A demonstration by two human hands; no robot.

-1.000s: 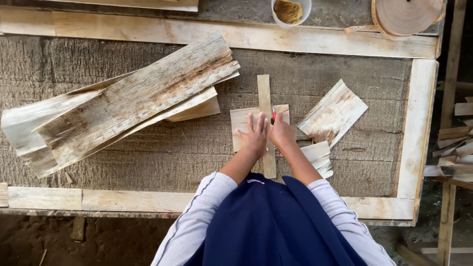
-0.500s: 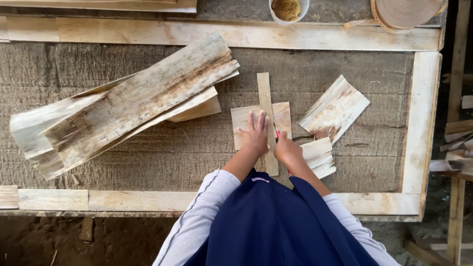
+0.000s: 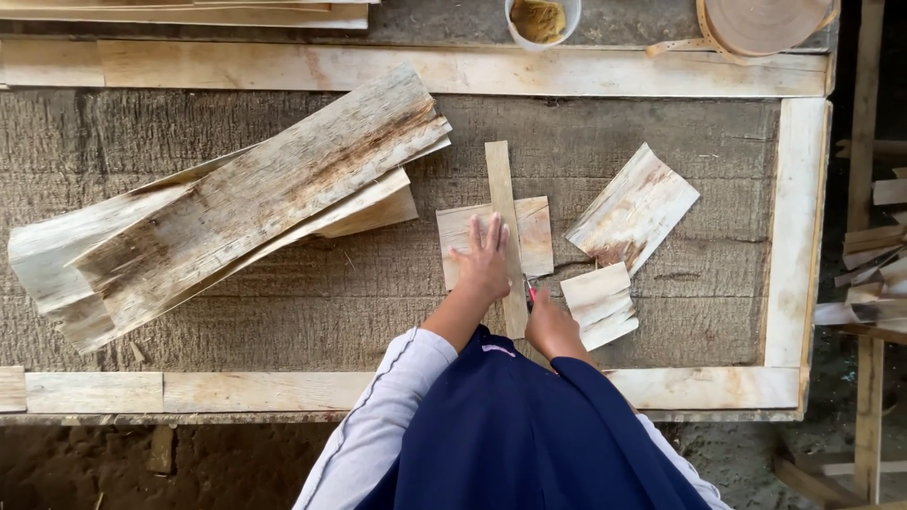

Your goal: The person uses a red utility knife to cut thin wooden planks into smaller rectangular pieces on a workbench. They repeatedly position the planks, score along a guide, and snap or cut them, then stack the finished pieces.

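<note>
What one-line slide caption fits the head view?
Left hand flattens a veneer sheet under a wooden strip; right hand grips a red-tipped tool.

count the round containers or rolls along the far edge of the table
2. A cup of brownish stuff sits at the top centre; a tape roll lies at the top right. Both are cut off by the frame, so more may lie out of view.

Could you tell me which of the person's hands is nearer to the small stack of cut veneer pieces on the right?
The right hand is nearer, just left of the small stack. The left hand presses the wooden slat farther left.
</note>
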